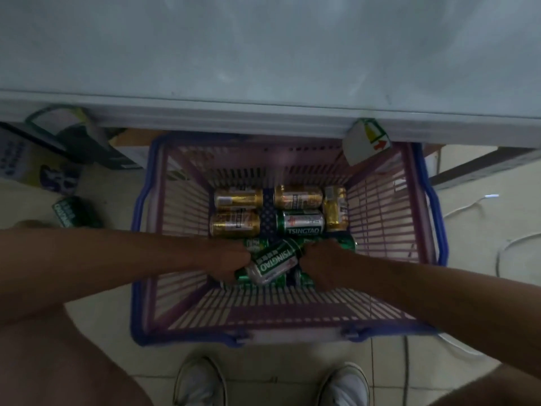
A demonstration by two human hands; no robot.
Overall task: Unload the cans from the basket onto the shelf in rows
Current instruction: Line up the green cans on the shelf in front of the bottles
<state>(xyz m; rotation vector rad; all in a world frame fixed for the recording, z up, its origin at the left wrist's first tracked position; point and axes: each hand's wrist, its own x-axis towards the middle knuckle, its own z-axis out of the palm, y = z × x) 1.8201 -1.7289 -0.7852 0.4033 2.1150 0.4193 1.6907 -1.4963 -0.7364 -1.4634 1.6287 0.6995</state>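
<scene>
A purple basket [187, 291] with a blue rim stands on the floor below the pale shelf [263, 54]. Gold cans [238, 198] and green cans [301, 222] lie on its bottom. Both my hands are down inside the basket. My left hand [231, 260] grips a tilted green can [272, 263] at its lower end. My right hand [322, 263] is curled over further green cans just right of it; what its fingers hold is hidden. The shelf top shows no cans.
The shelf's front edge [234, 118] overhangs the basket's far side, with a price tag [366, 145] hanging from it. Cartons [26, 159] and a green pack [73, 212] sit on the floor at left. Cables [474, 205] run at right. My shoes [202, 382] stand just behind the basket.
</scene>
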